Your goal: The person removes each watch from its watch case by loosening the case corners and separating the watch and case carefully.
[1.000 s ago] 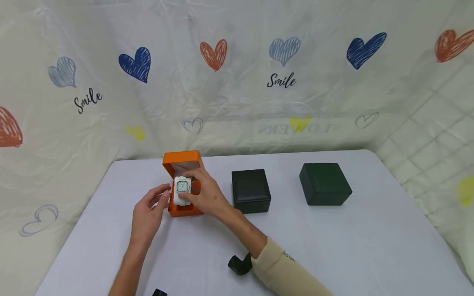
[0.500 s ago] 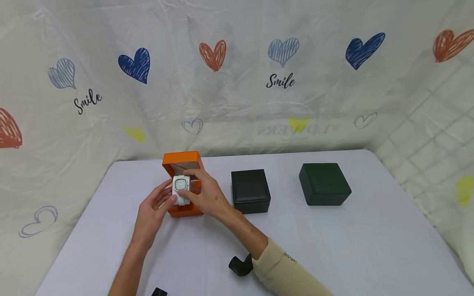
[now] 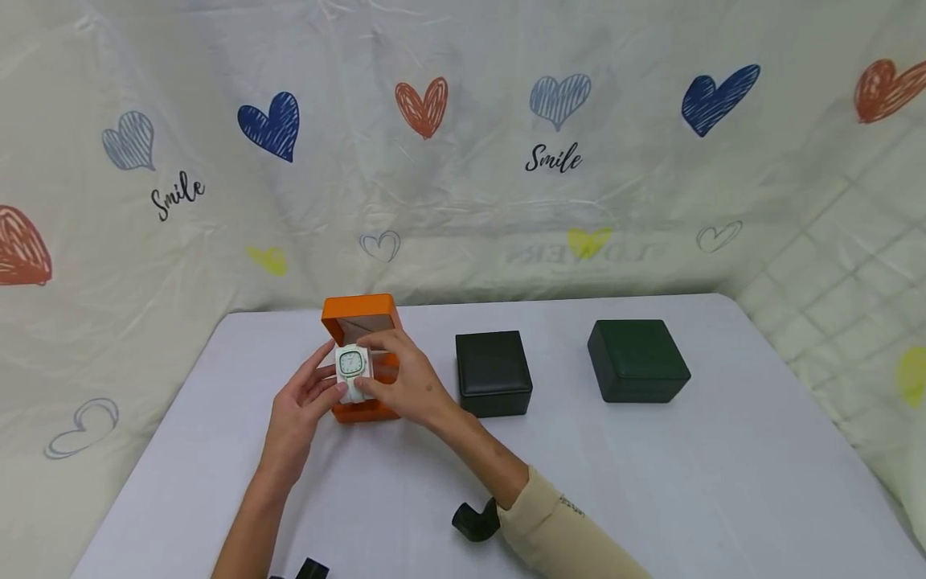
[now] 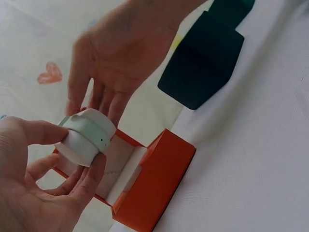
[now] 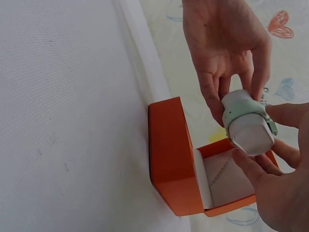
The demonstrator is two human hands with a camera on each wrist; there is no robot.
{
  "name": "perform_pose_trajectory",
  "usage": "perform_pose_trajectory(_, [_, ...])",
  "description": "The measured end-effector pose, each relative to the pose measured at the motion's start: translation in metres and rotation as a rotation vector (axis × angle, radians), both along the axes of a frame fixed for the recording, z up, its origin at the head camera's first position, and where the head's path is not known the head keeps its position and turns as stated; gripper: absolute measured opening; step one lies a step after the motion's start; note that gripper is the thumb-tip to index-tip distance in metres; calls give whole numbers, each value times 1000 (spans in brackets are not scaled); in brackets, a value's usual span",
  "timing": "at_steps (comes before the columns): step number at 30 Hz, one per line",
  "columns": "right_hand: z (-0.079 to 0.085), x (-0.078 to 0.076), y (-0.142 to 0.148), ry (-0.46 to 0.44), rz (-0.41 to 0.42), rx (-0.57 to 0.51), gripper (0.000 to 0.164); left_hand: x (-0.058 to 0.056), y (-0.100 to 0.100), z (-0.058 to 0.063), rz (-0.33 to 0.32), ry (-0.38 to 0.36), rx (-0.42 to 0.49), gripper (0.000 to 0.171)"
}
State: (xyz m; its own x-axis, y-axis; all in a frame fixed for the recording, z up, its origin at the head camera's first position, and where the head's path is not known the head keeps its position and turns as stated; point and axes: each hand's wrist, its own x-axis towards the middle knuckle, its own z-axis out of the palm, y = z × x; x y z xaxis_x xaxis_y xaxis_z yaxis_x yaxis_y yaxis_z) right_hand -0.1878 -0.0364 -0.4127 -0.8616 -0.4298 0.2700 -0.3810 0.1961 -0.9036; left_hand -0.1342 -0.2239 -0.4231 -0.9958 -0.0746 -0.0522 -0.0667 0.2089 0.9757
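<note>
Right hand (image 3: 411,379) pinches the watch (image 3: 351,365) by one side; left hand (image 3: 298,406) grips the opposite side. Watch, strapped round its white cushion (image 5: 251,136), sits between both hands, over the lid-up orange box (image 3: 358,308). Doing this well: light, even pressure from both sides, cushion kept steady, no squeezing. Versus one second ago: left hand, then just short of the watch, now holds it; right pinch about the same, black box (image 3: 493,370) right of the right hand unmoved.
</note>
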Motion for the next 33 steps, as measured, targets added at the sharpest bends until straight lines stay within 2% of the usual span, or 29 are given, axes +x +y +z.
perform_pose_trajectory(5, [-3,1,3,25,60,49,68,0,0,1,-3,3,2,59])
perform_pose_trajectory(9, [-6,1,3,52,73,63,78,1,1,2,-8,2,16,57])
perform_pose_trajectory(16, [-10,5,0,104,36,96,79,1,3,4,-16,0,70,61])
perform_pose_trajectory(33, [-12,6,0,83,46,88,77,0,6,2,15,1,78,61])
